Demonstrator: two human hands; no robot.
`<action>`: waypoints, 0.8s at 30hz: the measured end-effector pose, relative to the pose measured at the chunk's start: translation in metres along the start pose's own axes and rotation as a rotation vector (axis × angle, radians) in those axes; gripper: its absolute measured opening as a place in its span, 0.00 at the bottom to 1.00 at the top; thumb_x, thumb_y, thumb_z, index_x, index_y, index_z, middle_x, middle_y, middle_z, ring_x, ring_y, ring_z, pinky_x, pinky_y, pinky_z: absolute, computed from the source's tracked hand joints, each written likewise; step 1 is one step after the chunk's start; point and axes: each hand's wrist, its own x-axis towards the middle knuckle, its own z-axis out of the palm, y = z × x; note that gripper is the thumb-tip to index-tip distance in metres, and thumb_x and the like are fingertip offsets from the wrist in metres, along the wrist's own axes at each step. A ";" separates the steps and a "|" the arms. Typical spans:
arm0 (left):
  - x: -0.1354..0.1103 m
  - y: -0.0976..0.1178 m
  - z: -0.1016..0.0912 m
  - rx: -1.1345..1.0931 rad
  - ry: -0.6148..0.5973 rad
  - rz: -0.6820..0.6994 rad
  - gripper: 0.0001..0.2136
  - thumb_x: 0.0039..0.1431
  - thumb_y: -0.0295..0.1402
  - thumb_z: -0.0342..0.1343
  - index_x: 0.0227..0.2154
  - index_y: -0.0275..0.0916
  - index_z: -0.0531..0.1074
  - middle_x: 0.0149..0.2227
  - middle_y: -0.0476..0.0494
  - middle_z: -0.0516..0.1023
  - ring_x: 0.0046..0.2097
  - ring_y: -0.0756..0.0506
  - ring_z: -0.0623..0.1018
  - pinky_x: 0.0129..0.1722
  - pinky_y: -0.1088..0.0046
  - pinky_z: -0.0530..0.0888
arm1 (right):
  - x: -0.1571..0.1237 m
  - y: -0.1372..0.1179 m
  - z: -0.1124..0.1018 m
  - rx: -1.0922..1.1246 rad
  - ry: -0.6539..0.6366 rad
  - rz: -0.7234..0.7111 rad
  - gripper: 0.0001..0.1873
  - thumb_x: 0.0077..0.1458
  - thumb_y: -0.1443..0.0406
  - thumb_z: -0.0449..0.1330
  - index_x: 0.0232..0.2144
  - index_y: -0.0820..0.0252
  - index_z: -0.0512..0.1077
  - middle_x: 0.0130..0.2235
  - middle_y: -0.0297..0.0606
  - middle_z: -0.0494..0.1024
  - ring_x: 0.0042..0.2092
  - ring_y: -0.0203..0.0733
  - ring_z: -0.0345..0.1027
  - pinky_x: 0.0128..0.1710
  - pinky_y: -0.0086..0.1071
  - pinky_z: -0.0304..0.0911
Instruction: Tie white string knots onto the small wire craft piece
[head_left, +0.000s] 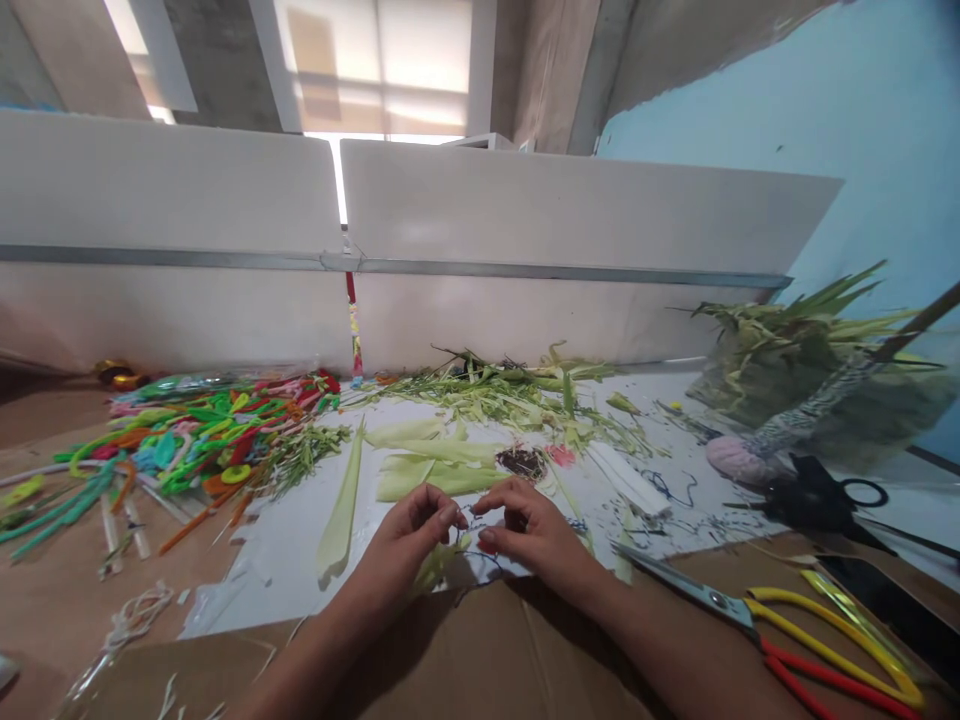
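My left hand point(411, 532) and my right hand point(529, 530) meet at the near middle of the table, fingertips pinched together. Between them runs a thin dark wire or thread point(471, 532), held by both. Under the hands lies a pale green leaf strip point(439, 565) on a white sheet point(289, 545). More long green leaf strips point(435, 455) lie just beyond the hands, with a small dark and pink bundle point(534, 460) behind the right hand.
Colourful pipe cleaners point(187, 435) are heaped at the left. Cut green stems point(495, 390) lie along the white partition. Red and yellow-handled shears point(780, 625) rest at the right front, black scissors point(817, 495) beyond them, and a bag of leaves point(810, 370) far right. Brown cardboard point(465, 650) lies nearest me.
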 end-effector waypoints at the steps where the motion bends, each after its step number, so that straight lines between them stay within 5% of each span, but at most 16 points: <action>1: 0.000 0.000 0.000 -0.012 -0.007 -0.003 0.17 0.58 0.49 0.62 0.29 0.39 0.72 0.32 0.46 0.77 0.33 0.46 0.70 0.36 0.71 0.67 | 0.000 -0.001 0.000 0.000 0.000 -0.003 0.11 0.52 0.61 0.68 0.40 0.53 0.80 0.40 0.37 0.73 0.38 0.43 0.65 0.36 0.33 0.62; 10: 0.006 -0.003 -0.004 0.009 0.068 -0.010 0.17 0.57 0.50 0.61 0.29 0.39 0.69 0.33 0.46 0.78 0.28 0.50 0.66 0.31 0.73 0.66 | 0.001 -0.007 -0.002 -0.029 0.058 0.016 0.06 0.56 0.61 0.62 0.30 0.57 0.75 0.32 0.36 0.75 0.37 0.44 0.67 0.37 0.34 0.59; 15: 0.004 0.001 -0.004 0.231 0.196 -0.022 0.19 0.57 0.50 0.56 0.40 0.39 0.73 0.22 0.54 0.66 0.25 0.48 0.66 0.27 0.72 0.63 | -0.003 -0.013 -0.002 -0.129 0.077 -0.010 0.03 0.57 0.65 0.61 0.31 0.58 0.74 0.33 0.35 0.77 0.36 0.43 0.69 0.38 0.34 0.60; 18: -0.001 0.006 0.003 0.298 0.126 -0.040 0.20 0.60 0.48 0.53 0.47 0.39 0.73 0.20 0.56 0.63 0.25 0.46 0.68 0.28 0.72 0.64 | -0.006 -0.017 0.000 -0.215 0.075 -0.092 0.04 0.58 0.69 0.60 0.31 0.57 0.74 0.32 0.34 0.77 0.36 0.41 0.69 0.37 0.33 0.60; 24: -0.001 -0.011 0.015 0.130 -0.065 -0.081 0.18 0.61 0.45 0.53 0.47 0.37 0.72 0.40 0.43 0.77 0.30 0.47 0.73 0.32 0.70 0.69 | -0.011 -0.022 0.003 -0.237 0.096 -0.201 0.05 0.59 0.70 0.60 0.32 0.57 0.74 0.33 0.34 0.76 0.36 0.40 0.69 0.38 0.32 0.61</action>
